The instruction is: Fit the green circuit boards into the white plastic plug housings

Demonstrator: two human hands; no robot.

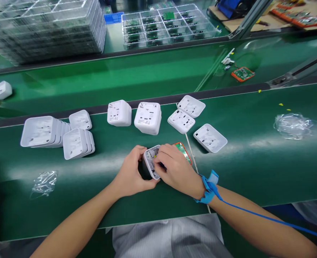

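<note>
My left hand (133, 172) grips a small white plastic housing (147, 160) between thumb and fingers, its open side facing up. Over that housing, my right hand (174, 168) has its fingers pinched together at the inside, where a small yellow spot shows. Whatever the fingertips hold is hidden. A blue strap with a cord circles my right wrist. Partly covered by the right hand, a green circuit board (184, 152) in an orange frame lies on the bench (244, 168). Beyond my hands stand white housings (147, 116) and white shell halves (182, 121).
Stacked white shells (38, 132) stand at left. Crumpled clear plastic bags (44, 183) lie left, and a clear plastic bundle (293, 126) lies right. Behind a dark rail (171, 98), a green belt carries another orange-framed board (242, 74). Clear compartment trays (169, 27) stand farther back.
</note>
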